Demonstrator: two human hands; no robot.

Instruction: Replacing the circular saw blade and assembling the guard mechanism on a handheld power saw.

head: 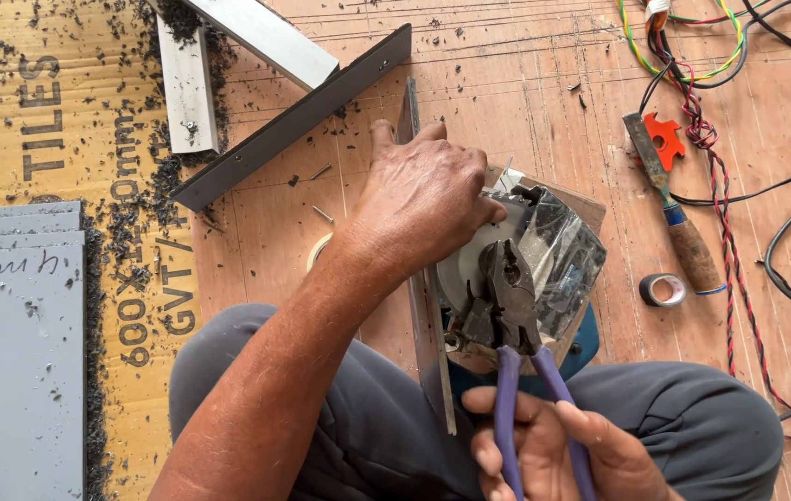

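Observation:
My left hand (423, 190) lies palm down on a blue power saw (544, 269), pressing on its round metal disc and clear blade guard. My right hand (544, 450) grips the purple handles of a pair of pliers (511, 306). The pliers' dark jaws sit on the disc near its centre, seemingly clamped on a fastener I cannot make out. A narrow metal strip (433, 343) runs under my left wrist, along the saw's left side. I sit cross-legged in grey trousers on a plywood floor.
A dark metal bar (293, 121) and two light metal sections (187, 88) lie at the upper left beside cardboard strewn with shavings. Grey sheets (15, 353) are stacked at left. To the right are a wooden-handled chisel (674, 209), a tape roll (663, 289), an orange part (666, 139) and tangled cables (739, 56).

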